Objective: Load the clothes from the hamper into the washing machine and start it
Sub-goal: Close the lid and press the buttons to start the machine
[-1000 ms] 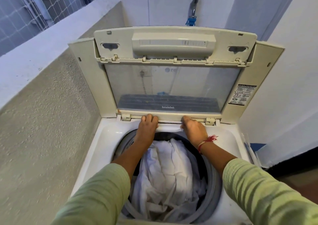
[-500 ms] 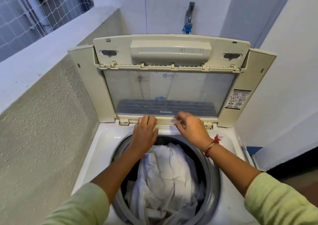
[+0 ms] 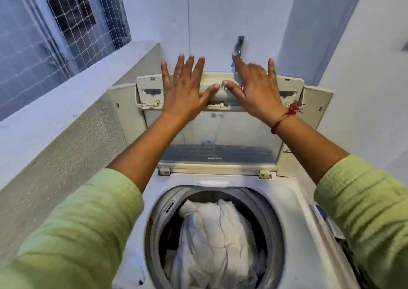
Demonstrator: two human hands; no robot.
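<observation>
Left hand [image 3: 183, 89] and right hand [image 3: 257, 89], fingers spread wide, holding nothing, lie at the raised lid [image 3: 220, 131]'s top edge. A rough wall [image 3: 66, 156] flanks the washing machine [image 3: 295, 202]'s left edge; crumpled white clothes [image 3: 214, 244] lie in its drum.

Washer lid [image 3: 220, 134], glass pane, near top edge: round grey logo [image 3: 213, 116] followed by the letters "re"; the rest cannot be read.
Same lid, dark band at the pane's foot: one short white word [image 3: 214, 158], too small to read.
Lid frame, right: sticker [image 3: 286, 150], mostly hidden, print unreadable.
</observation>
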